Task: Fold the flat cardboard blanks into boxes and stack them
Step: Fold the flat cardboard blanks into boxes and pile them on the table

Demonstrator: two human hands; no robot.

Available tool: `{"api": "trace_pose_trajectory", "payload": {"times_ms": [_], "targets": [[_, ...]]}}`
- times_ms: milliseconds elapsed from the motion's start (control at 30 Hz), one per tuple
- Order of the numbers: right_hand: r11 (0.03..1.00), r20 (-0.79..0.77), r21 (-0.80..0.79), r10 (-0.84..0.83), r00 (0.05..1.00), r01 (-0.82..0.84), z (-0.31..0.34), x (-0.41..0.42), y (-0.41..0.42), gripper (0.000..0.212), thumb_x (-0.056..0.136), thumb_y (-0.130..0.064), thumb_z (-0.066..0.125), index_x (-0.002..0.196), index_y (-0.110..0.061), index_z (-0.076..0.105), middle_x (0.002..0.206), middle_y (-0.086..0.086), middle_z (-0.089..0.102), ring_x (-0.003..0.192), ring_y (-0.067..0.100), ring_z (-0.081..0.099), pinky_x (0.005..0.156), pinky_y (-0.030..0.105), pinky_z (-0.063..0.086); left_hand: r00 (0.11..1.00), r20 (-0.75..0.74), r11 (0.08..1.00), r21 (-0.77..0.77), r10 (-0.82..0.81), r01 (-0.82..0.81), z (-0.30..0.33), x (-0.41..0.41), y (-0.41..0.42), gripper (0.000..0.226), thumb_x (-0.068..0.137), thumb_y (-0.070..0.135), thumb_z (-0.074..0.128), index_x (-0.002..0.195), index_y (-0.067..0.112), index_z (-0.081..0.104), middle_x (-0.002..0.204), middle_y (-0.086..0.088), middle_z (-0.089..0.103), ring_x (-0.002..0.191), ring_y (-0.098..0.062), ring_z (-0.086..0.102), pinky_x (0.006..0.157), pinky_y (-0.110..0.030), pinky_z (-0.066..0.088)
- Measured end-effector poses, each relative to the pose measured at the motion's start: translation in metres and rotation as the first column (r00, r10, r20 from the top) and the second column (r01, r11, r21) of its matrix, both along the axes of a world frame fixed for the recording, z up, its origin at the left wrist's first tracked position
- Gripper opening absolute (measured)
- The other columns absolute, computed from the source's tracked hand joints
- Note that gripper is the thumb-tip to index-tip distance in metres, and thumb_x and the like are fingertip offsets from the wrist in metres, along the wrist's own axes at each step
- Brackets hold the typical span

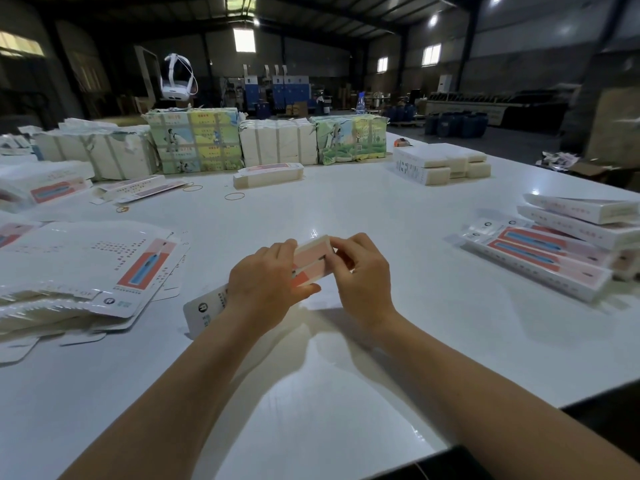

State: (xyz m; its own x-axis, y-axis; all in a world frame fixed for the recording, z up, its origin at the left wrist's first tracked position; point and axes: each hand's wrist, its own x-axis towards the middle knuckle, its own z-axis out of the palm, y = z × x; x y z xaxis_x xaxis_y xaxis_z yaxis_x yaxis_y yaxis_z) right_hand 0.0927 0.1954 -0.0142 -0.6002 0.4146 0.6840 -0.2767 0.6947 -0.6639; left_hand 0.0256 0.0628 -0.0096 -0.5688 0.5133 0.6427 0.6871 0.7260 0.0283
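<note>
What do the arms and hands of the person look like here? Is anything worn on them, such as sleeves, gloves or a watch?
Both arms are bare as far up as the picture shows them; no sleeve comes into view. The left hand and the right hand wear no gloves. No ring, watch or bracelet can be seen on the fingers or wrists. The fingernails look short and plain.
</note>
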Motion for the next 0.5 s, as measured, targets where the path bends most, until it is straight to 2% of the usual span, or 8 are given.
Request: {"api": "trace_pose_trajectory", "payload": {"times_ms": [100,167,233,267,333,433,500], "targets": [[0.999,0.096,0.034,0.038,0.995,-0.042,-0.001,0.000,-0.002,0.032,0.091,-0.005,0.057,0.122,-0.009,0.062,0.096,0.001,0.054,0.077,0.005,0.051,0.074,0.016,0.045,0.999,0.034,0.999,-0.026,0.021,-0.020,0.001,-0.005,-0.006,0.069,0.074,0.058,0.068,0.126,0.015,0.052,0.105,-0.002,0.065,0.086,-0.023,0.061,0.064,-0.029,0.040],[0.988,0.172,0.108,0.090,0.981,-0.110,-0.002,0.001,-0.003,0.057,0.085,-0.001,0.059,0.139,-0.010,0.045,0.123,0.007,0.049,0.104,0.013,0.049,0.089,0.018,0.043,0.999,0.026,0.999,-0.044,0.021,-0.020,0.003,-0.007,-0.009,0.067,0.072,0.056,0.071,0.122,0.015,0.054,0.100,-0.002,0.066,0.081,-0.024,0.061,0.061,-0.029,0.041],[0.950,0.265,0.258,0.109,0.958,-0.179,-0.004,0.000,-0.003,0.078,0.078,-0.001,0.062,0.147,-0.015,0.030,0.146,0.007,0.031,0.131,0.020,0.031,0.106,0.027,0.034,1.000,-0.012,0.997,-0.080,-0.007,0.006,0.005,-0.008,-0.011,0.065,0.066,0.053,0.078,0.112,0.012,0.059,0.088,-0.004,0.067,0.070,-0.026,0.061,0.054,-0.029,0.038],[0.917,0.308,0.347,0.090,0.947,-0.200,-0.004,0.000,-0.003,0.084,0.076,-0.002,0.063,0.149,-0.017,0.025,0.152,0.005,0.022,0.138,0.022,0.021,0.111,0.033,0.027,0.999,-0.035,0.995,-0.098,-0.024,0.020,0.006,-0.007,-0.012,0.064,0.061,0.051,0.082,0.106,0.011,0.061,0.082,-0.005,0.067,0.064,-0.027,0.060,0.051,-0.028,0.035],[0.850,0.352,0.478,0.043,0.935,-0.220,-0.005,0.001,-0.003,0.087,0.075,-0.002,0.063,0.150,-0.018,0.023,0.157,0.004,0.017,0.142,0.026,0.010,0.114,0.042,0.021,0.996,-0.075,0.993,-0.114,-0.048,0.039,0.006,-0.007,-0.013,0.064,0.052,0.048,0.088,0.097,0.009,0.063,0.073,-0.005,0.066,0.055,-0.027,0.060,0.048,-0.026,0.035],[0.809,0.301,0.557,0.015,0.954,-0.188,-0.005,0.001,0.000,0.074,0.074,0.002,0.061,0.143,-0.009,0.038,0.145,0.012,0.039,0.137,0.036,0.025,0.107,0.050,0.031,0.997,-0.013,0.990,-0.117,-0.079,0.077,0.002,-0.010,-0.016,0.065,0.053,0.044,0.089,0.102,0.009,0.064,0.078,-0.007,0.068,0.061,-0.030,0.062,0.053,-0.030,0.039],[0.780,0.295,0.601,-0.010,0.955,-0.177,-0.007,0.001,0.003,0.067,0.077,-0.002,0.062,0.140,-0.008,0.043,0.138,0.012,0.047,0.131,0.036,0.033,0.102,0.048,0.034,0.995,0.021,0.987,-0.122,-0.102,0.103,-0.001,-0.012,-0.016,0.065,0.057,0.042,0.087,0.108,0.009,0.064,0.087,-0.008,0.070,0.071,-0.031,0.064,0.061,-0.034,0.043]]}}
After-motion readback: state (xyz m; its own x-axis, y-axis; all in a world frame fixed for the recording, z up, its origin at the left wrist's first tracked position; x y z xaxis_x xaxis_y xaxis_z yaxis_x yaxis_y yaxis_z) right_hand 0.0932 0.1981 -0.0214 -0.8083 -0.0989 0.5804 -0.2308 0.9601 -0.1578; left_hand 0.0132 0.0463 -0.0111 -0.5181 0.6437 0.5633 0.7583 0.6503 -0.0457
